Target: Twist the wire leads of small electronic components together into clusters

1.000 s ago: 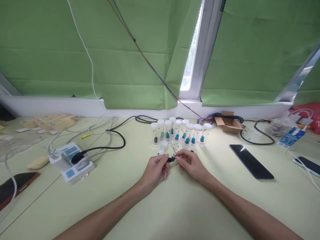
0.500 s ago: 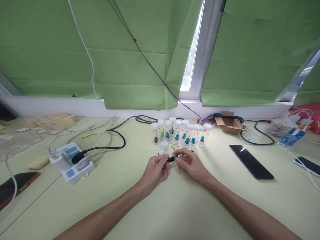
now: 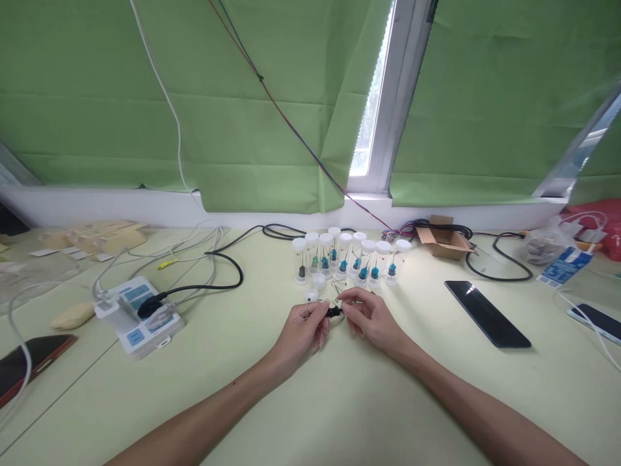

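A small black part (image 3: 334,312) sits between my two hands, its exact kind too small to make out. The thumb and fingers of my left hand (image 3: 306,323) pinch its left end, and a thin pale wire loop (image 3: 301,317) sticks out from that hand. At the part's right end, my right hand (image 3: 367,313) is closed with its fingertips on it. Just beyond the hands stand several clear capped vials (image 3: 344,255), most with a teal piece and thin wires inside. Loose white caps (image 3: 311,295) and thin metal pieces (image 3: 338,285) lie in front of the vials.
On the left lie a power strip (image 3: 138,317) with plugs, a yellowish lump (image 3: 72,316) and a phone (image 3: 36,366). To the right are a black phone (image 3: 486,314), an open cardboard box (image 3: 445,243), a blue-white carton (image 3: 565,265) and another phone (image 3: 599,322). Cables run along the wall.
The fingers of my right hand have shifted slightly, and more of the black part shows between my hands. My left hand keeps its pinch. The vials stay where they were.
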Demonstrator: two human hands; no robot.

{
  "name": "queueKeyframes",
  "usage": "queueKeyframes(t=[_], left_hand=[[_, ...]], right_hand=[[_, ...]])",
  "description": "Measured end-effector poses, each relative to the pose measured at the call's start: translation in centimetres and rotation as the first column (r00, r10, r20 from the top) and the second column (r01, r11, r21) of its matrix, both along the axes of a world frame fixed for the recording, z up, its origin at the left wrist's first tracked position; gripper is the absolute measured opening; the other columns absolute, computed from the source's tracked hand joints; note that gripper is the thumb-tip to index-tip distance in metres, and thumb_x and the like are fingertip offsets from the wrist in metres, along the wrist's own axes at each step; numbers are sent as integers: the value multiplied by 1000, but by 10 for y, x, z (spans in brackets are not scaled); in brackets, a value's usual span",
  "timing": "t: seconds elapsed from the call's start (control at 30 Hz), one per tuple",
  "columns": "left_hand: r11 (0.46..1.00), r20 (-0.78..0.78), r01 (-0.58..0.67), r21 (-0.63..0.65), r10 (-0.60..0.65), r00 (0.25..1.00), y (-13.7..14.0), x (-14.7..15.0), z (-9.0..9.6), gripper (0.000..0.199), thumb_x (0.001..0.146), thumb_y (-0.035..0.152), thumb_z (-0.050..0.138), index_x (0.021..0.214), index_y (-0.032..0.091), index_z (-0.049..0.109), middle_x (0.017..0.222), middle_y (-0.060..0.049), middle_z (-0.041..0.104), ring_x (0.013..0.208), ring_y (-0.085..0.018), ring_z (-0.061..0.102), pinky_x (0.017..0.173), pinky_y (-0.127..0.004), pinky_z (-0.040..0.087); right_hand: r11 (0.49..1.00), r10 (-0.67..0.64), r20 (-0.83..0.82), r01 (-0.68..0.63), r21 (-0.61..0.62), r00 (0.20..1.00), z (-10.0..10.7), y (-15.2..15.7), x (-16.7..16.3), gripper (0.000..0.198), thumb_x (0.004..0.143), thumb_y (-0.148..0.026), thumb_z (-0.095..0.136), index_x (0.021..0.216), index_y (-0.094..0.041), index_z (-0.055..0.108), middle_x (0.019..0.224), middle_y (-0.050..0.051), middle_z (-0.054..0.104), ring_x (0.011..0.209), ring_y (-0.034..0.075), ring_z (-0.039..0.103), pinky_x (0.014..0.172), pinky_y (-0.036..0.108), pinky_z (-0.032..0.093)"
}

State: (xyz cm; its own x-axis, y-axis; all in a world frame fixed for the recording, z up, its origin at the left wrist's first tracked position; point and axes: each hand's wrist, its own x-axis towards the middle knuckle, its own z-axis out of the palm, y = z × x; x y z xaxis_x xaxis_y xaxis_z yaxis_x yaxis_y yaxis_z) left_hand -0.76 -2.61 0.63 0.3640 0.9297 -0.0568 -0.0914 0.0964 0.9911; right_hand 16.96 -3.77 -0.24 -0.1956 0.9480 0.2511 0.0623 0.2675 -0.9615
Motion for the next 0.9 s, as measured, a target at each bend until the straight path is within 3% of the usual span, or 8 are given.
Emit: queueKeyframes(t=[0.33,0.57,0.9], left_hand=[[1000,-15,6,-1,-6,1000,0,1,2,48,84,51,60,53,16,51,45,3,44,37,-8,41,40,-22,29],[1000,18,-21,-6,22,1000,2,-1,-4,46,86,50,57,56,16,52,48,3,47,38,-8,42,40,-22,31],[999,-21,10,30,-9,1000,0,-1,-3,48,86,51,58,54,16,51,45,4,43,37,-8,40,40,-22,31]], right_hand=[[1000,-29,-20,29,-3,999,-1,2,-3,31,92,-48,53,88,-18,60,63,-2,55,42,7,44,41,22,36],[1000,-23,28,23,3,999,4,-2,-2,29,88,-43,61,101,-17,62,62,-2,56,49,10,50,46,23,40],[1000,-4,-6,4,22,1000,0,0,-3,24,90,-39,60,99,-17,61,58,-4,53,46,9,48,46,23,40]])
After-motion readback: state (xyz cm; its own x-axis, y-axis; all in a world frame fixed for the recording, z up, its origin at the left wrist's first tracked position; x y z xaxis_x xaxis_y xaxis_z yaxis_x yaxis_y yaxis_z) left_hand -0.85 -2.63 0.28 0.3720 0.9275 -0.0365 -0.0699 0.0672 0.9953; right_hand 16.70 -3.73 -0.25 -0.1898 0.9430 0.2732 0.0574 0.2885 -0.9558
